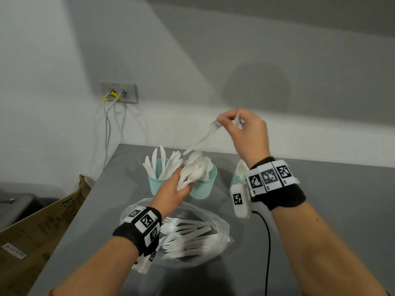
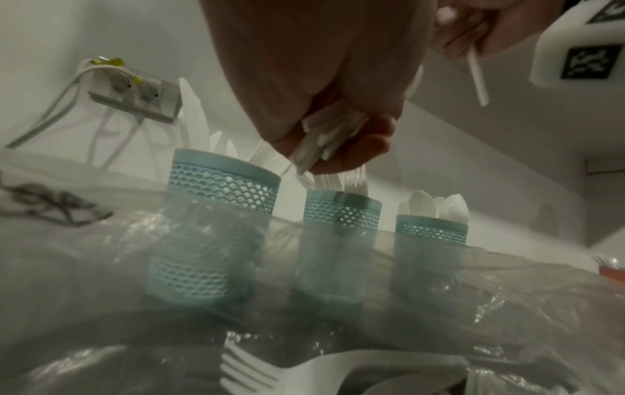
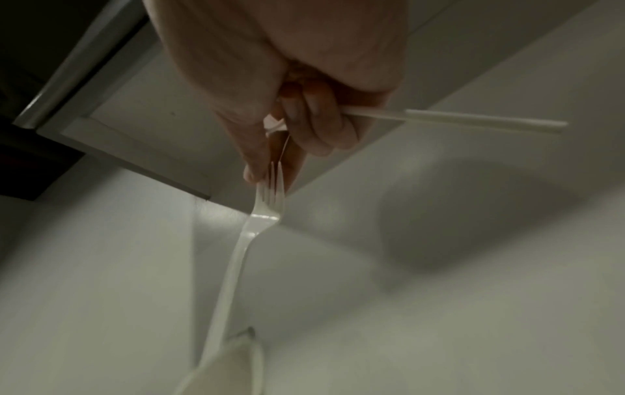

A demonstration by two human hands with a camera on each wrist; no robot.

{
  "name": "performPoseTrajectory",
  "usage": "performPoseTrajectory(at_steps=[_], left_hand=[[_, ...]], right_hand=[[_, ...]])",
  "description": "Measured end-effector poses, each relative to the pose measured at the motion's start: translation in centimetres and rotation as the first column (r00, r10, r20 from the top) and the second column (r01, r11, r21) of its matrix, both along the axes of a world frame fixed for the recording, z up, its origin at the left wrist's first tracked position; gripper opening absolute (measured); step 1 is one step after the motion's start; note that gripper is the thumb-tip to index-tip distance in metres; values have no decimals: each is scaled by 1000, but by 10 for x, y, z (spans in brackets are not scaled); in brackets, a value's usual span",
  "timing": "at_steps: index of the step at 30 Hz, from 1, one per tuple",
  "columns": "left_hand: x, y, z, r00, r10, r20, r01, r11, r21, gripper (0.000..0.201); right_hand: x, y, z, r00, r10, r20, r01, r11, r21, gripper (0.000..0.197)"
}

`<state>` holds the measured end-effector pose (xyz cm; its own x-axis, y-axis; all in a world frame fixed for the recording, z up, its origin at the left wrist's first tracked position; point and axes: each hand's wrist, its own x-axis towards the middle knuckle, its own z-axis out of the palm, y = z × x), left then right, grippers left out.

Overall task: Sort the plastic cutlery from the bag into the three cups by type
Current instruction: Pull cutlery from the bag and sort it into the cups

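Left hand (image 1: 173, 194) grips a bundle of white plastic cutlery (image 1: 192, 173) by the handles, fingers curled round it, held just in front of the middle cup. Right hand (image 1: 245, 133) is raised above the cups; thumb and forefinger pinch a white plastic fork (image 1: 205, 135) by its tines, handle hanging down toward the middle cup, while the other fingers curl round a second white utensil (image 3: 456, 120) whose type cannot be told. Nearest on the grey table (image 1: 320, 242) lies the clear plastic bag (image 1: 215, 242), open, with forks and other white cutlery still inside. Both wrists carry black bands with black-and-white square code markers; no readable text on them. Beyond the bag stand three pale teal perforated cups in a row: the left cup (image 1: 155, 180) holds knives, the middle cup (image 1: 204, 186) forks, the right cup (image 2: 433, 229) spoons. A cardboard box (image 1: 38, 229) at the left edge bears printing and a label, both illegible. On the far wall, a socket plate (image 1: 119, 92) holds two white cables with yellow tags.
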<state>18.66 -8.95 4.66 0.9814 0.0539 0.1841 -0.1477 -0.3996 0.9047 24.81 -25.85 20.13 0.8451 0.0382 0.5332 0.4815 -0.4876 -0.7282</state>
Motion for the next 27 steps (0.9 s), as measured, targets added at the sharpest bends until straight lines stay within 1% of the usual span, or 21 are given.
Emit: performPoseTrajectory(at_steps=[2, 3, 6, 9, 12, 13, 15, 16, 17, 18, 19, 20, 21, 22, 23, 24, 25, 27], left_hand=[[2, 3, -4, 999, 47, 5, -47, 999, 11, 20], [3, 4, -5, 998, 69, 3, -69, 998, 5, 21], [5, 5, -5, 992, 125, -12, -126, 990, -63, 24], [5, 5, -3, 987, 163, -14, -163, 983, -86, 30], [5, 6, -2, 984, 177, -12, -177, 981, -76, 30], [5, 5, -2, 985, 174, -12, -174, 981, -81, 29], [6, 2, -1, 986, 168, -11, -168, 981, -96, 30], [6, 1, -1, 986, 166, -11, -166, 981, -101, 29], [6, 1, 0, 986, 164, -6, -163, 981, -108, 28], [6, 0, 2, 987, 159, 0, -158, 980, -120, 27], [6, 0, 3, 988, 154, 6, -152, 980, -131, 26], [6, 1, 3, 988, 151, 9, -148, 979, -139, 26], [7, 2, 4, 988, 151, 12, -148, 979, -142, 27], [7, 2, 4, 988, 154, 12, -151, 979, -140, 29], [8, 3, 4, 987, 159, 8, -156, 978, -136, 31], [8, 3, 5, 987, 161, 4, -160, 978, -133, 32], [8, 4, 6, 987, 161, 3, -160, 978, -133, 32], [9, 3, 7, 988, 157, 4, -155, 978, -139, 31]], right_hand=[[2, -6, 10, 995, -85, 53, 86, 996, -23, 8], [3, -8, 12, 990, -126, 71, 131, 989, -68, 10], [5, -9, 5, 973, -199, 118, 225, 930, -292, 13], [10, -8, -17, 963, -217, 162, 268, 851, -451, 12], [14, -2, -46, 982, -134, 132, 186, 788, -587, 13], [13, 1, -57, 992, -101, 80, 129, 755, -643, 13], [13, 7, -74, 993, -64, -97, -23, 705, -709, 18], [14, 10, -80, 980, -58, -191, -94, 709, -698, 25], [14, 13, -81, 960, -44, -276, -151, 749, -645, 35], [16, 16, -78, 942, -9, -335, -183, 823, -537, 43], [16, 19, -73, 934, 45, -355, -194, 896, -399, 46], [18, 22, -67, 933, 100, -346, -195, 949, -249, 42], [18, 25, -61, 935, 147, -322, -190, 976, -108, 33], [20, 27, -56, 941, 178, -288, -181, 983, 17, 25], [21, 28, -51, 950, 195, -242, -170, 978, 119, 23], [24, 29, -49, 961, 192, -197, -157, 971, 181, 25], [26, 29, -49, 972, 173, -160, -140, 971, 194, 27], [30, 27, -54, 989, 123, -84, -111, 985, 136, 27]])
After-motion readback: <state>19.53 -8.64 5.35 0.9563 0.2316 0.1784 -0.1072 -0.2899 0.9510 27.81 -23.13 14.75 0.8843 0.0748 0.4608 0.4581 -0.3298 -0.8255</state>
